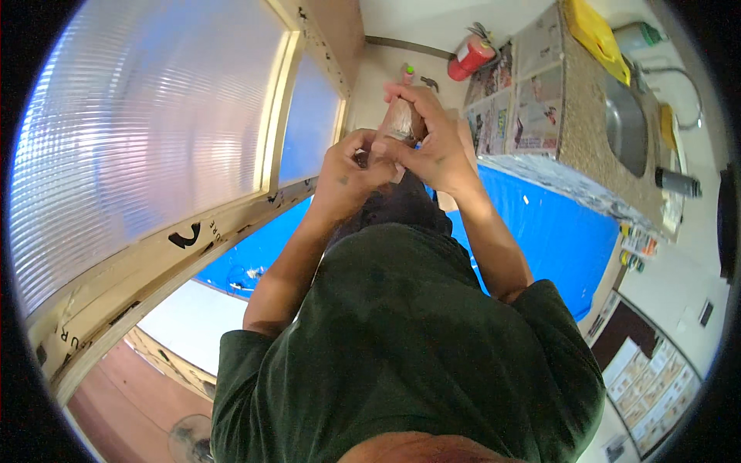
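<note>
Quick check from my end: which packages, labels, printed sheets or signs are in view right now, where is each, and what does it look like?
Clear crinkled plastic-wrapped package: held between left hand and right hand.
Printed newspaper sheets: covering the counter front, right of the hands; multicoloured rectangles.
Black markings on the cream frame: left, under the ribbed window.
Tiled sheet of small pictures: lower right; beige rectangles.
</note>
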`<state>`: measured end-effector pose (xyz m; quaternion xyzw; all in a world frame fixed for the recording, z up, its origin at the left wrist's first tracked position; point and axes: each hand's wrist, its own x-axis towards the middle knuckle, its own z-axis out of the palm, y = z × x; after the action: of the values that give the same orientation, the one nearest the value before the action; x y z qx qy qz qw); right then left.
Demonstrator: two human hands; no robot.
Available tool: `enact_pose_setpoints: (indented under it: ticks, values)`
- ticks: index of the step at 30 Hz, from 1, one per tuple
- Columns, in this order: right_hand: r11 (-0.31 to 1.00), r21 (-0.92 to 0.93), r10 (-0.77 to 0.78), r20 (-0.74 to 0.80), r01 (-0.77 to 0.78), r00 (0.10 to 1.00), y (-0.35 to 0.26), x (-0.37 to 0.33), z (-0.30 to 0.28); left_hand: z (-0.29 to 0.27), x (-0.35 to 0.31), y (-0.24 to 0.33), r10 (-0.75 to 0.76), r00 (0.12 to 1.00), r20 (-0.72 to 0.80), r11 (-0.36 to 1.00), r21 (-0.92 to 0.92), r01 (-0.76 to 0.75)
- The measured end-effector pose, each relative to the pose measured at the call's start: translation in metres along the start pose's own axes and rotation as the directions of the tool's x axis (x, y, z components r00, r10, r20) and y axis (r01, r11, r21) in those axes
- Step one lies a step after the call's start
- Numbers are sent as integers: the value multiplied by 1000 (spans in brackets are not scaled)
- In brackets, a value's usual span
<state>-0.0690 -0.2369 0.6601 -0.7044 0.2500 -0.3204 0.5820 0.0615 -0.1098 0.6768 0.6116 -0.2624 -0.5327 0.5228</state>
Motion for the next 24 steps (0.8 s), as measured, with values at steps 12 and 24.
enact_pose_setpoints:
  ticks: [12,24]
  values:
    - [892,-213,-313,346,398,885,47,101,-48,6,76,-11,-44,959,-280,985,-174,-5]
    - [928,-98,-298,384,359,874,70,153,-31,-4,89,1,-23,897,-442,992,-122,-35]
